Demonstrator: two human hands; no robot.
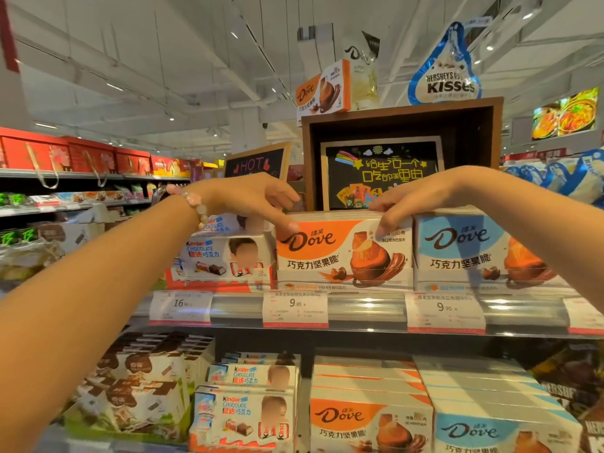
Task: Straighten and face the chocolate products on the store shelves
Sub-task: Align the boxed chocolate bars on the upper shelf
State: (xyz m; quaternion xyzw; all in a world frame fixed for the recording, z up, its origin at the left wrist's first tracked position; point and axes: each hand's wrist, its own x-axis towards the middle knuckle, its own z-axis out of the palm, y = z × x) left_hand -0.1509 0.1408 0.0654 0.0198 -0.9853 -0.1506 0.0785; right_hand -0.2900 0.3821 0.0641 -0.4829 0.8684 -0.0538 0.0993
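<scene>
Two hands hold an orange Dove box on the top shelf.

The orange Dove box [343,253] sits mid-frame, flat and shiny, with the left hand [251,199] and right hand [413,199] curled over its top corners. A blue Dove box [464,250] touches its right side, a Kinder box [225,256] its left. Paper price tags [295,308] hang below.
</scene>
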